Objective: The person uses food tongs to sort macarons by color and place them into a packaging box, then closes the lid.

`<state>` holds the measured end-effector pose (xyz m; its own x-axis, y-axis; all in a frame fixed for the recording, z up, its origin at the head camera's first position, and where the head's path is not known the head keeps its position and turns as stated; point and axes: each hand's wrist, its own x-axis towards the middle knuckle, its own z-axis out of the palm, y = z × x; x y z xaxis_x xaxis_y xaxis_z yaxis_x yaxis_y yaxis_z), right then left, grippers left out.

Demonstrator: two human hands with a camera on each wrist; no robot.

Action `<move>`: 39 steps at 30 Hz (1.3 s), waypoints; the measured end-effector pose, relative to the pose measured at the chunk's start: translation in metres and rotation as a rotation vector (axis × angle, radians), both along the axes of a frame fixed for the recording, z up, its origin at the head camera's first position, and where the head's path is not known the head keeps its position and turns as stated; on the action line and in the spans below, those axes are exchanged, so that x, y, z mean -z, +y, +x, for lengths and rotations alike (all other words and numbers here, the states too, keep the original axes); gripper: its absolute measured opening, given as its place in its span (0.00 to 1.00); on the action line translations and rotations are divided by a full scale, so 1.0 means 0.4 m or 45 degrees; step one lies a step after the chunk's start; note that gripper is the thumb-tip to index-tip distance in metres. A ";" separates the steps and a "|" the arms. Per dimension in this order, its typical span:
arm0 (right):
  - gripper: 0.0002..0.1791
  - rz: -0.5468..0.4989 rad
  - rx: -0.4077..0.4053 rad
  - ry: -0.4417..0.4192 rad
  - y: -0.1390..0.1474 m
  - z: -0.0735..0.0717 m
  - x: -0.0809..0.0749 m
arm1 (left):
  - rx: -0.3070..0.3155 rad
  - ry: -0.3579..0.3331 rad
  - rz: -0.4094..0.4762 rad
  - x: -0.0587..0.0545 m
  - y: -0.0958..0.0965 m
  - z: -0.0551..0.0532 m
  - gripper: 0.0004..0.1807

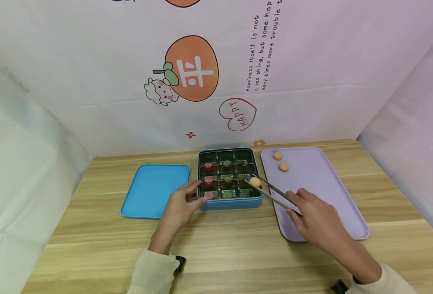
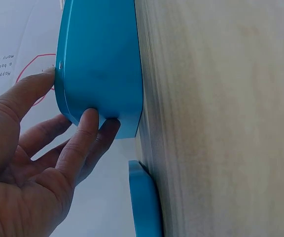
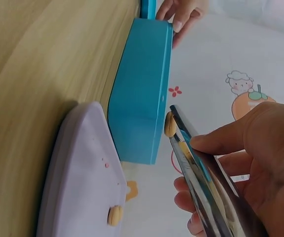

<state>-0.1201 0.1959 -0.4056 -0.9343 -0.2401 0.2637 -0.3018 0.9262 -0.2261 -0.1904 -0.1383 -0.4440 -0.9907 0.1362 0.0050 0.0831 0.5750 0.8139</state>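
My right hand (image 1: 317,218) grips a pair of metal tongs (image 3: 201,173). Between the tong tips is a yellow macaron (image 1: 255,182), above the right edge of a blue tin (image 1: 231,203). The tin has a dark divided insert; red macarons (image 1: 209,180) stand in its left column and green macarons (image 1: 227,179) in its middle column. My left hand (image 1: 181,204) touches the tin's front left corner, thumb on the rim and fingertips against the side, as the left wrist view (image 2: 88,118) shows.
Right of the tin lies a lilac tray (image 1: 323,188) with two yellow macarons (image 1: 284,166) near its far left corner. A blue lid (image 1: 154,192) lies flat left of the tin on the wooden table (image 1: 223,249). A printed white cloth (image 1: 109,81) hangs behind.
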 end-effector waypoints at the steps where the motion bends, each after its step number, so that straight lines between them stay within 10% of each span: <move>1: 0.20 0.003 -0.004 -0.001 -0.002 0.001 0.001 | -0.001 -0.001 -0.001 0.000 0.000 0.000 0.31; 39: 0.22 0.004 -0.035 -0.037 -0.012 0.002 0.008 | -0.004 0.000 -0.009 -0.001 0.002 0.001 0.32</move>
